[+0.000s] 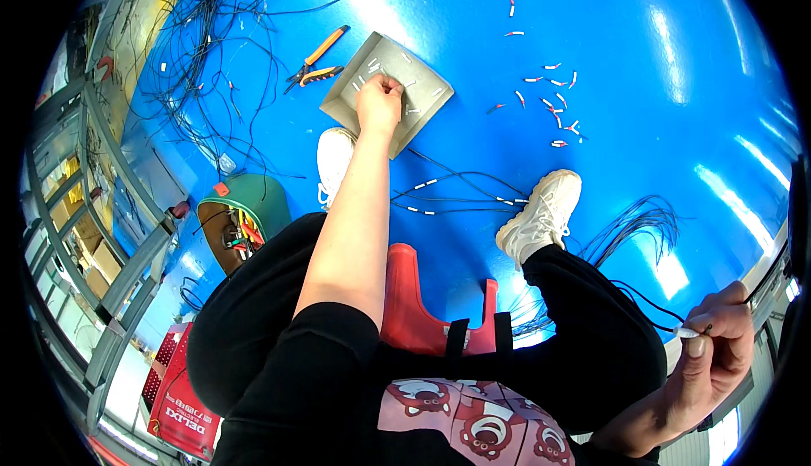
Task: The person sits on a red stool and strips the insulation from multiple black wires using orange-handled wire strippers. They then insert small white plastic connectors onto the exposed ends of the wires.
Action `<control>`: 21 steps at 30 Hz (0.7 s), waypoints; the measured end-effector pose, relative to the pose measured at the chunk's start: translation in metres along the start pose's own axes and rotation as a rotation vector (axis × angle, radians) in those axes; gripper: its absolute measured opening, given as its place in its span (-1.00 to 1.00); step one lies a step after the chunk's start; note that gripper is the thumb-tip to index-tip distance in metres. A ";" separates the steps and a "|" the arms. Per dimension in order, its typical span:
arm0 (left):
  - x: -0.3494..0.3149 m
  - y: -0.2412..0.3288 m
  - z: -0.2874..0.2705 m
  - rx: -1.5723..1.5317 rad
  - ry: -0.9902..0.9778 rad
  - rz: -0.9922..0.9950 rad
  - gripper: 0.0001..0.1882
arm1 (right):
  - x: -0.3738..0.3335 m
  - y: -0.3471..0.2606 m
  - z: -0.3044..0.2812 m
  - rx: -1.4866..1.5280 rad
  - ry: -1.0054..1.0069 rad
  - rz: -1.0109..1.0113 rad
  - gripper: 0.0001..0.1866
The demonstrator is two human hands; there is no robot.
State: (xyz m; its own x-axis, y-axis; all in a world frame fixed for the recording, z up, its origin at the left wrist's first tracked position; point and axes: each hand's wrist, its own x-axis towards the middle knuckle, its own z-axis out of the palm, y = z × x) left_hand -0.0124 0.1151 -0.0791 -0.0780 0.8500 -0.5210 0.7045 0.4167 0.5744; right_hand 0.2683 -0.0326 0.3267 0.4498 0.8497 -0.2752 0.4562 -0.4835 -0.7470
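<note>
My left hand (378,104) reaches into a shallow grey box (348,115) on the blue floor. Its fingertips are pinched together among several small white sleeves (437,92); whether one is between them is too small to tell. Out at the lower right, my right hand (715,356) grips a thin black cable (642,305) between thumb and fingers. A short white sleeve (688,332) sits on that cable at the fingertips. More black cables with white sleeves (427,183) lie between my shoes, and one shoe is against their right end.
Orange-handled pliers (319,56) lie left of the box. Tangled black cables (198,52) spread at the far left, with another bundle (642,225) at right. Small red-and-white pieces (553,103) are scattered far right. A green tool container (266,204) stands by my left knee, near a metal rack (118,153).
</note>
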 end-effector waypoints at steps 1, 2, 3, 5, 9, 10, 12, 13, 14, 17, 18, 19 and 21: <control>0.002 -0.009 0.004 -0.082 0.077 -0.038 -0.89 | 0.000 0.000 0.001 0.005 0.000 -0.001 -0.72; 0.004 -0.019 0.008 -0.164 0.155 -0.076 -0.88 | 0.000 0.000 0.001 0.001 0.000 -0.009 -0.72; 0.004 -0.018 0.007 -0.242 0.227 -0.111 -0.86 | -0.001 0.001 0.002 -0.002 0.005 -0.012 -0.72; -0.001 -0.012 0.011 -0.463 0.259 -0.195 -0.83 | -0.001 0.002 0.004 -0.013 0.008 -0.018 -0.72; -0.007 0.003 0.007 -0.947 0.265 -0.460 -0.80 | 0.001 0.001 0.003 -0.020 -0.008 -0.019 -0.71; -0.007 0.002 0.008 -0.949 0.278 -0.488 -0.81 | 0.002 0.001 0.003 -0.019 -0.017 -0.013 -0.71; -0.005 0.000 0.010 -0.931 0.293 -0.517 -0.83 | 0.002 0.000 0.005 -0.022 -0.021 -0.012 -0.72; -0.003 0.000 0.012 -0.910 0.296 -0.517 -0.84 | 0.001 0.000 0.006 -0.023 -0.022 -0.010 -0.72; 0.000 0.001 0.014 -0.888 0.298 -0.518 -0.84 | 0.001 -0.001 0.006 -0.020 -0.024 -0.006 -0.72; 0.008 -0.001 0.024 -0.815 0.493 -0.336 -0.88 | 0.002 -0.002 0.007 -0.017 -0.044 -0.004 -0.74; 0.009 0.002 0.025 -0.749 0.493 -0.311 -0.88 | 0.002 -0.001 0.005 -0.025 -0.049 -0.001 -0.74; 0.011 0.006 0.028 -0.752 0.535 -0.367 -0.88 | 0.002 0.000 0.005 -0.032 -0.054 0.001 -0.75; 0.015 0.010 0.032 -0.758 0.622 -0.481 -0.86 | 0.003 -0.001 0.007 -0.039 -0.050 0.001 -0.74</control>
State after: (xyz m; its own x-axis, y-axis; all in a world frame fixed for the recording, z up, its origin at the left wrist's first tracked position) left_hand 0.0162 0.1215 -0.1018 -0.7220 0.4708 -0.5070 -0.0954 0.6580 0.7470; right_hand 0.2636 -0.0278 0.3226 0.4122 0.8579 -0.3066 0.4859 -0.4917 -0.7226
